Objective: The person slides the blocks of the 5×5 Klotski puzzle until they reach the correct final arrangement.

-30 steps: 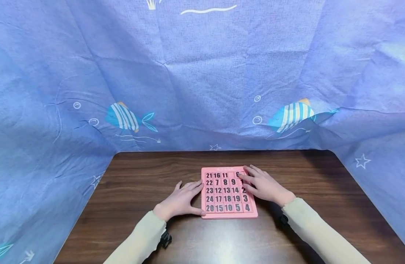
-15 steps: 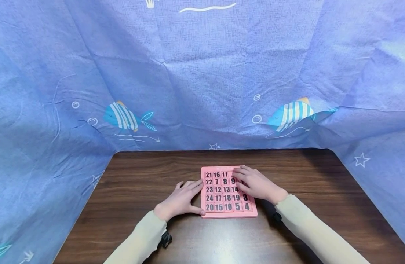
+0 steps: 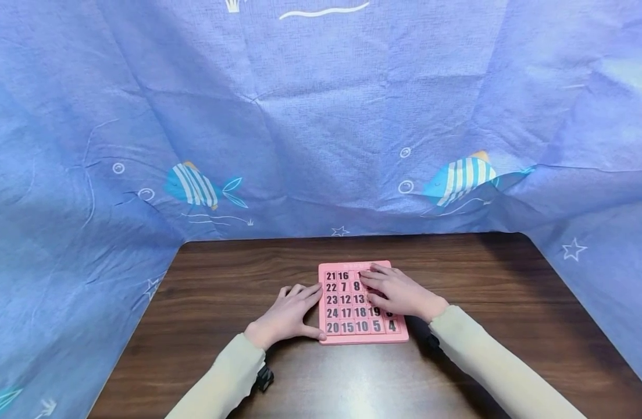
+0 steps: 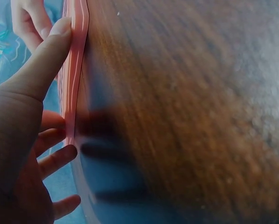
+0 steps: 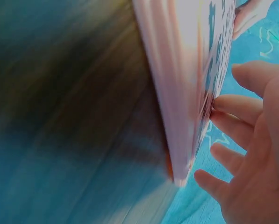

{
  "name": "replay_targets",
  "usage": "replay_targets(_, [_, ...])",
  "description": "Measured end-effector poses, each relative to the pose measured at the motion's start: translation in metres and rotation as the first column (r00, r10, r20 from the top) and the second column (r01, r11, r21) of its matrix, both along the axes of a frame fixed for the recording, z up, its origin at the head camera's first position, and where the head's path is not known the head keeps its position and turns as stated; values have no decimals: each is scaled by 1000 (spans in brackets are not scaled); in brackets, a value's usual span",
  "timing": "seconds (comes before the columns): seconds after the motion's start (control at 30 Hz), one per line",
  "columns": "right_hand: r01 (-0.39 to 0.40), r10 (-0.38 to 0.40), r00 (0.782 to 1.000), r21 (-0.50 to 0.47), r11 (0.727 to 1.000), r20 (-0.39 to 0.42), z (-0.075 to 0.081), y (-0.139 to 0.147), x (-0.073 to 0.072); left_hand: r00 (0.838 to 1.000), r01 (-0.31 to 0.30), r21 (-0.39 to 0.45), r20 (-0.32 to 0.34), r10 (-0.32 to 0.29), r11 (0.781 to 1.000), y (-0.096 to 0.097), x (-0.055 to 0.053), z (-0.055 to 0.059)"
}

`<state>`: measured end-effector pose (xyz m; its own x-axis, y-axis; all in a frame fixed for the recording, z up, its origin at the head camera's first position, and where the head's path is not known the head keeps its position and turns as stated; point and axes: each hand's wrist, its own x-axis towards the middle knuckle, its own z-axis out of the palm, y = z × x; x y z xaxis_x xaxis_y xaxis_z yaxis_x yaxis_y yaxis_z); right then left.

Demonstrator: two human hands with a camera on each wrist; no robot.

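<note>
glare pales the table [image 3: 347, 378] while wrist views blur.

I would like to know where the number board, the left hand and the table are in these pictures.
Number board [image 3: 360, 305], head view: middle of its numbered face.
Left hand [image 3: 286, 317], head view: back of the hand.
Table [image 3: 342, 378], head view: bare wood of the near part.

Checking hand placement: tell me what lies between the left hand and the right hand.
In the head view, the left part of the pink number board lies between the left hand and right hand.
</note>
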<state>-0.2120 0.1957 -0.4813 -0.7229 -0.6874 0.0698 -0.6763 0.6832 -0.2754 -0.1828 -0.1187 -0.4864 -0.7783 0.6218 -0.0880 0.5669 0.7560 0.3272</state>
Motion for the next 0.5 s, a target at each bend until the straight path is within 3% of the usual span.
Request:
replay_targets(0.33, [56, -56, 998, 25, 998, 18, 2, 16, 5, 1000, 8, 1, -27, -8, 1000, -1, 1, 0])
replay_targets(0.5, [35, -35, 999, -4, 999, -39, 2, 10, 4, 999, 12, -5, -40, -12, 1000, -1, 2, -2])
